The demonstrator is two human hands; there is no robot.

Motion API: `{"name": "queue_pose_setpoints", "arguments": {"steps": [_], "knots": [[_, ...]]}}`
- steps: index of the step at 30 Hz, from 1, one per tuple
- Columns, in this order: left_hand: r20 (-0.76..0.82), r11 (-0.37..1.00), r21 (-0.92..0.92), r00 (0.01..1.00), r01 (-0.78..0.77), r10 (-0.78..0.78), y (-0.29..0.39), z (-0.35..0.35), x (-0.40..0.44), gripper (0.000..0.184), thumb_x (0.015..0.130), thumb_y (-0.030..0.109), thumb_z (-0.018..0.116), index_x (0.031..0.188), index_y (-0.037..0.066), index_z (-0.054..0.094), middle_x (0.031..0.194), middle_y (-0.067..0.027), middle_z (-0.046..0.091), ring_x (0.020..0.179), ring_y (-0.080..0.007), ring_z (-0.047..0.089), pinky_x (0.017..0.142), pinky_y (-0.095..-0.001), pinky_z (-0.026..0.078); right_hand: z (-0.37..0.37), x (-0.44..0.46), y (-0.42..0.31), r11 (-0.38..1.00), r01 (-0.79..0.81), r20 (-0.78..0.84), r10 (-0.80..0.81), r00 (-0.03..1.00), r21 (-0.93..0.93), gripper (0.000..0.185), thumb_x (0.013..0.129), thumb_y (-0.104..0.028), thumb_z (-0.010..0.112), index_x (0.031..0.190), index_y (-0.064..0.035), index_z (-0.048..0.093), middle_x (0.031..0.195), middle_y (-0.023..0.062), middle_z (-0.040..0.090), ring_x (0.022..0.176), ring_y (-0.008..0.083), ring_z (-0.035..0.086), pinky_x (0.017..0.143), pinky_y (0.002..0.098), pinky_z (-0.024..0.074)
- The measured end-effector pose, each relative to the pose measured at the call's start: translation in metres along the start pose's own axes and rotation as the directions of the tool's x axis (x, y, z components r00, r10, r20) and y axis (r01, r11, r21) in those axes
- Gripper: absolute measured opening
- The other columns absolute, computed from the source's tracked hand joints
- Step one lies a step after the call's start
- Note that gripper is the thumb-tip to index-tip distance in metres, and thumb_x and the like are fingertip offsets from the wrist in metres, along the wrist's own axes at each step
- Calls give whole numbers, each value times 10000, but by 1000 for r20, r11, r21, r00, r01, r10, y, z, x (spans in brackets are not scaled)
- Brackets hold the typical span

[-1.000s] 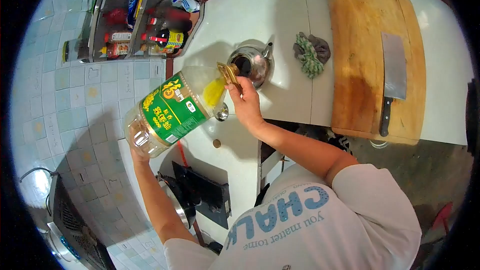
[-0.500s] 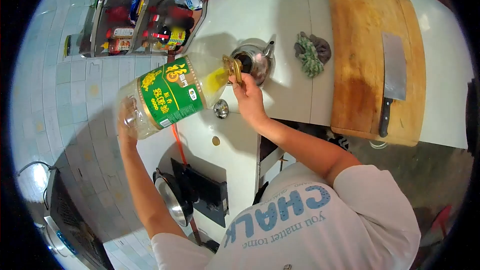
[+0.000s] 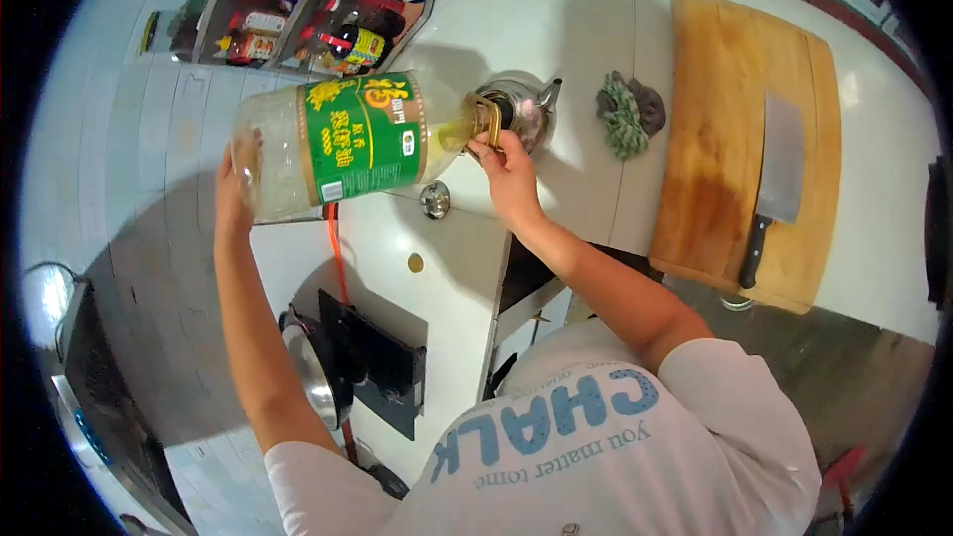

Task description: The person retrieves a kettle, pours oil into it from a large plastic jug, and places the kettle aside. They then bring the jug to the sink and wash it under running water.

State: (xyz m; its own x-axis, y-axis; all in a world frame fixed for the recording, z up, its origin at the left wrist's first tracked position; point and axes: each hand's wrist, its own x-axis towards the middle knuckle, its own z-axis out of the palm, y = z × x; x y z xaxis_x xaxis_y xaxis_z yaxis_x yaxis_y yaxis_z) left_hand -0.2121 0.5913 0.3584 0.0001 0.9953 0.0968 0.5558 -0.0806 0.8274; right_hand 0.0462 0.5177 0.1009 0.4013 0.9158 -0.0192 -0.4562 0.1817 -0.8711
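Observation:
A big clear oil bottle (image 3: 367, 139) with a green label lies tilted nearly level, its neck over the open metal kettle (image 3: 521, 109). My left hand (image 3: 238, 184) supports the bottle's base from beneath and behind. With my right hand (image 3: 508, 164) I grip the handle ring at its neck. Some yellow liquid shows near the neck; whether any flows is hidden. A shiny metal lid (image 3: 435, 200) rests on the counter below the bottle, and a small round cap (image 3: 415, 263) lies nearer to me.
On the right, a cleaver (image 3: 783, 159) lies on a wooden cutting board (image 3: 710, 139). A crumpled cloth (image 3: 625, 119) sits between board and kettle. A rack (image 3: 288, 10) of seasoning bottles stands upper left. Near my left arm are a pan (image 3: 313, 372) and a black cooktop (image 3: 377, 357).
The bottle's base has swung up and to the left, so the bottle is closer to level. My left hand has risen with it; my right hand keeps its grip. The view has shifted slightly.

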Motion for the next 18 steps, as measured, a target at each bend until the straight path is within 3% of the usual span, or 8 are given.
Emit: {"name": "queue_pose_setpoints", "arguments": {"steps": [3,6,7,9,10,15,17,18], "knots": [[28,982,179,998,-57,52,2,-5,0,527,860,371,570,1228,3,483,1165,-46,543,1061,-136,491,907,-255,369,-1,3,5,997,-74,51,74,996,7,120,879,-101,561,970,-26,544,891,24,596,848,99,554,746,213,420],[-70,977,215,998,4,12,17,9,-9,530,860,364,566,1235,1,475,1166,-49,542,1065,-143,489,908,-259,369,-7,6,-1,996,-85,68,84,994,3,150,858,-159,591,922,-30,552,750,27,567,689,100,499,641,248,412],[-130,982,180,991,50,-26,20,12,-10,526,860,363,564,1233,2,476,1161,-50,543,1062,-144,489,905,-260,370,-7,6,-4,997,-77,76,75,994,29,147,853,-159,596,916,-33,555,752,18,564,690,96,495,639,244,409],[-102,984,160,991,-73,90,9,0,-4,489,864,350,546,1209,8,502,1140,-47,547,1045,-136,491,892,-253,374,-6,4,-7,995,-65,99,58,993,74,141,843,-158,605,903,-38,560,756,1,559,691,87,487,635,237,401],[-85,975,198,990,-98,116,12,-2,-5,483,866,345,537,1209,7,501,1130,-51,551,1040,-137,493,889,-256,376,-7,7,3,999,-48,93,49,994,-21,131,831,-158,615,873,-42,570,764,-10,565,694,77,483,632,233,398],[-44,944,236,968,-230,247,48,15,-28,459,869,373,516,1148,10,545,1084,-67,574,1015,-152,507,877,-278,384,-7,9,-14,979,-192,185,176,967,74,174,828,-178,617,908,-29,578,816,14,580,715,76,498,644,230,412],[-68,957,246,983,-151,172,43,6,-11,365,801,271,544,1078,37,583,1015,-82,582,940,-169,515,827,-300,409,-9,13,-14,959,-246,255,205,945,139,214,834,-197,613,937,-15,569,849,27,581,720,84,505,661,234,428],[-78,962,250,988,-112,135,40,1,-3,327,767,220,558,1043,50,601,980,-90,587,902,-178,519,802,-312,421,-9,11,-26,944,-325,208,307,929,57,214,868,-179,559,977,5,542,921,62,589,780,118,557,715,251,462]]}}
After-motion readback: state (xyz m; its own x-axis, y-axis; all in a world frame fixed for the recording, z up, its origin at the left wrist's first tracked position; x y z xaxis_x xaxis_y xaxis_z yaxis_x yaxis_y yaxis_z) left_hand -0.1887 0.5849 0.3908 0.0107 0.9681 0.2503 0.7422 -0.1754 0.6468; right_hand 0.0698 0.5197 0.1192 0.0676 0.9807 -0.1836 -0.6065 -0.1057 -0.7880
